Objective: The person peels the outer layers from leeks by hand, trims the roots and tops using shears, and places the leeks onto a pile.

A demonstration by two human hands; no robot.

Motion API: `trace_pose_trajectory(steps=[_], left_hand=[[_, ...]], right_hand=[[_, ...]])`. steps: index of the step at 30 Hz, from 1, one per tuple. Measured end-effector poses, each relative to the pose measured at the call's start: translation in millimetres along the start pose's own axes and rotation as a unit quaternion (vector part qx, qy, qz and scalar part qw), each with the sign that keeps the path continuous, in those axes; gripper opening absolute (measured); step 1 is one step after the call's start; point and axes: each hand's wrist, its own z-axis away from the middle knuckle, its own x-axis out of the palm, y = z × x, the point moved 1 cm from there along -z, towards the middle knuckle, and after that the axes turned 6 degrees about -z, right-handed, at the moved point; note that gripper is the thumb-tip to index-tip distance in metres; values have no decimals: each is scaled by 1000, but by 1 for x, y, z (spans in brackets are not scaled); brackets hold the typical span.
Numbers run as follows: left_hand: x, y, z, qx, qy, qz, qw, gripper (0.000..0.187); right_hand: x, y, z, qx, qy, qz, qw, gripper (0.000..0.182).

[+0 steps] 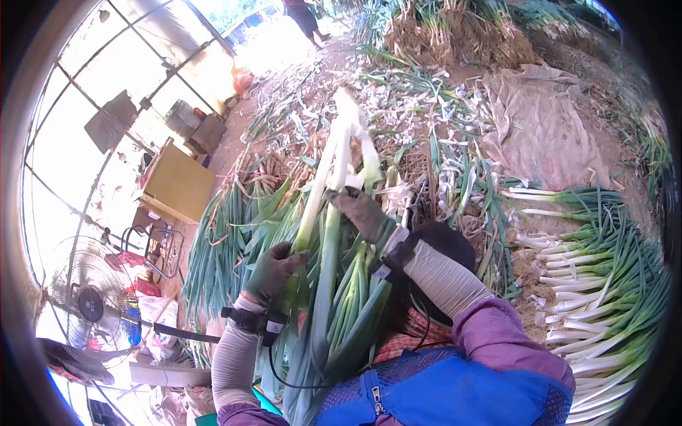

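Large leeks (329, 234) stretch away from my lap, their white stems and root ends pointing forward. My left hand (273, 273), in a dark work glove, is closed around the green part of one stem. Higher up, my gloved right hand (357, 213) is closed at the pale stem of the leek, its fingers pinched together. A loose whitish outer leaf (369, 160) hangs from the stem just beyond the right hand. More leafy leeks (355, 291) lie under and between my arms. The fingertips of both hands are partly hidden.
Cleaned leeks (582, 305) lie in a row at right. Untrimmed leeks (234, 234) are heaped at left, others (455, 32) at the back. Peelings cover the ground near a cloth sack (540, 128). A fan (91, 302) and yellow box (177, 182) stand left; a person (304, 18) is far off.
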Motion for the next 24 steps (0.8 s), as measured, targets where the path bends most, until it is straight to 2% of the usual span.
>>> trace_pose_trajectory(steps=[2,5,6,8,9,10,12,13,14,16,17,18,19,20,21,23,24], left_hand=[[7,2,4,29,15,37,999,23],[14,-6,-8,94,34,75,992,21],[13,-6,-11,99,29,75,992,21],[9,-8,-10,101,-67,205,971,28],[10,-1,-8,111,-95,212,966,32],[12,6,-7,121,-122,219,960,36],[27,19,-3,153,-140,124,970,42],[26,21,-2,126,-128,78,981,44],[25,23,-1,101,-115,32,988,46],[23,19,3,62,-100,-30,993,50],[23,15,5,53,-96,-45,993,51],[24,10,8,41,-94,-61,993,52],[27,8,13,35,-90,-40,994,52],[31,10,19,29,-86,-20,996,52],[35,13,24,24,-80,-1,996,51],[46,17,28,60,-57,-47,995,48],[50,18,30,77,-45,-70,994,46]], right_hand=[[12,6,15,30,-14,14,999,37],[35,6,40,-49,-49,41,997,30],[39,5,43,-37,-65,26,997,33],[39,-3,46,-44,-66,135,988,35],[40,-9,47,-49,-67,189,979,37],[43,-10,54,-95,-48,245,964,36],[43,-24,63,-53,-106,346,931,35],[40,-29,66,-32,-132,395,908,34],[28,-26,58,-80,-162,358,916,33],[14,-42,50,-168,-49,270,947,33],[4,-61,41,-240,-9,289,927,35],[-4,-83,37,-250,89,325,908,37],[-14,-90,24,-290,119,255,915,47],[-26,-92,11,-268,142,316,899,54],[-22,-94,9,-257,159,369,879,63],[-8,-87,7,-245,185,467,829,83],[0,-80,3,-303,211,539,757,95]])
